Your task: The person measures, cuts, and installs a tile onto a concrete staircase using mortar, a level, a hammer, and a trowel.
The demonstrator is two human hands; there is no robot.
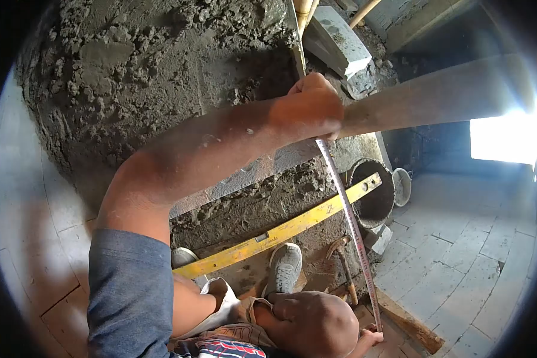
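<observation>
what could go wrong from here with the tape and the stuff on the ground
The tape measure slants from by the left hand down to the right hand; if either end shifts, a reading could be off. The yellow level passes close to the toe of the right shoe, so a step might knock it. The hammer lies near that shoe and could catch a foot.

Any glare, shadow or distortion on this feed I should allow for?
Head view: harsh glare from the opening at right; dark shadow over part of the mortar; fisheye bending and black corners; tape measure visible, its numbers too small to read.
</observation>
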